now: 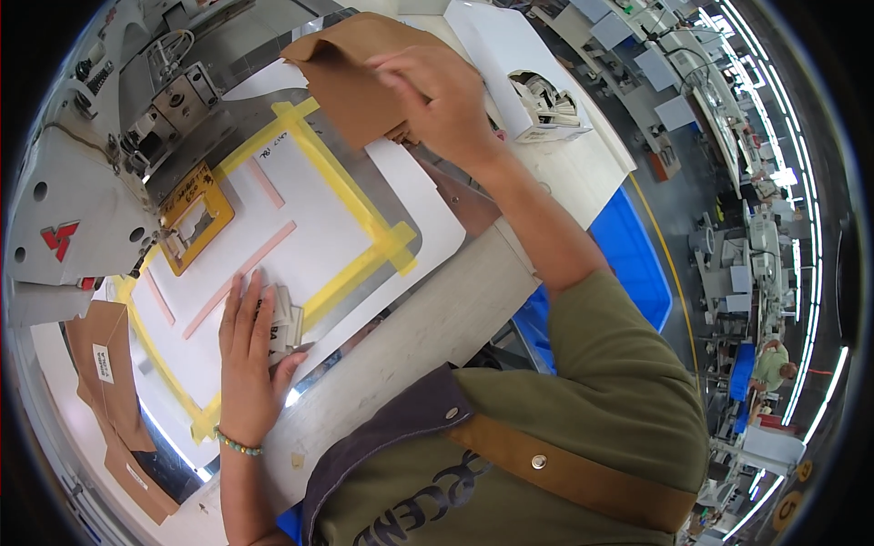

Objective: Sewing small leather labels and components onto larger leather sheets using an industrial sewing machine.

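Observation:
My left hand point(248, 350) lies flat with its fingers stretched out on a white sheet point(337, 223) edged with yellow tape. Beside its fingers and thumb is a small loose stack of pale labels point(289, 326), partly hidden by the hand. At the far side, my right hand point(446, 105) has curled fingers pinching the top of a pile of brown fabric pieces point(360, 100). One piece bends up near the fingertips, which are slightly blurred. Pink strips point(241, 278) are stuck on the white sheet between the hands.
A sewing machine head point(82, 218) stands at the left, with a yellow clamp frame point(196, 218) over the sheet. Brown pieces with white labels point(105, 364) lie at the near left. A white box point(546, 114) of labels stands far right, a blue bin point(637, 255) below it.

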Demonstrator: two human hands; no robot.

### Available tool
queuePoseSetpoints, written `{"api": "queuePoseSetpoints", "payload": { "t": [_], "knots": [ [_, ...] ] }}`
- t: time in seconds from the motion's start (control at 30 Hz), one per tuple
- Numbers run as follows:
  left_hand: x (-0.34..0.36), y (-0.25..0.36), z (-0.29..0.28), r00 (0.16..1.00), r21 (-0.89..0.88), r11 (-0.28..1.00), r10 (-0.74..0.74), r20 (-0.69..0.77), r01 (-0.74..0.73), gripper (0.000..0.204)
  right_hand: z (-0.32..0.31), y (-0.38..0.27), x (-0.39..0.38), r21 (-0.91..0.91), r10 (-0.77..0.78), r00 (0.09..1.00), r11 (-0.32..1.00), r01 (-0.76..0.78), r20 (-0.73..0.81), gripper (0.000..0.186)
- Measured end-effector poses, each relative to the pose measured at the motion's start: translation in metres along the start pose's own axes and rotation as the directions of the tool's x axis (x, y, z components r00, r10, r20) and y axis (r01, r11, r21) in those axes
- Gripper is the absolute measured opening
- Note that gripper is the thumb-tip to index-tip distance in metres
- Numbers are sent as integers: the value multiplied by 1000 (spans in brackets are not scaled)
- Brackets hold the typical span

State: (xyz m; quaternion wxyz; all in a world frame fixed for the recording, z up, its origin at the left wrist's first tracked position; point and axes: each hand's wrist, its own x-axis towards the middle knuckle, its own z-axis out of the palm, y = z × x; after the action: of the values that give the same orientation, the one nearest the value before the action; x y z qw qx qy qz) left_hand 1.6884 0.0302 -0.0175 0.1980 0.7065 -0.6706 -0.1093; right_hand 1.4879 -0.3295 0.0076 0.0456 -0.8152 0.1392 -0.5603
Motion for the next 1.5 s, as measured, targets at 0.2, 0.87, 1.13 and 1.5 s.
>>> {"api": "queuePoseSetpoints", "payload": {
  "t": [0.2, 0.87, 1.13, 1.5],
  "knots": [
    [7, 5, -21, 987, -124, 986, 100, -128, -115, 74, 38, -50, 0, 120, -407, 731, 903, 413, 547, 8],
    [87, -18, -6, 915, 182, 944, 316, -250, -276, 33, 37, -108, -36, 322, -432, 747, 898, 301, 505, 16],
    [63, -37, -17, 895, 59, 993, 119, -431, -103, 17, 5, -80, -25, 56, -181, 818, 982, 181, 546, 10],
    [69, -49, 5, 872, -926, 339, -488, -22, 166, 5, -1, -56, -24, -10, 316, 640, 901, -433, 701, 51]
  ]
}}
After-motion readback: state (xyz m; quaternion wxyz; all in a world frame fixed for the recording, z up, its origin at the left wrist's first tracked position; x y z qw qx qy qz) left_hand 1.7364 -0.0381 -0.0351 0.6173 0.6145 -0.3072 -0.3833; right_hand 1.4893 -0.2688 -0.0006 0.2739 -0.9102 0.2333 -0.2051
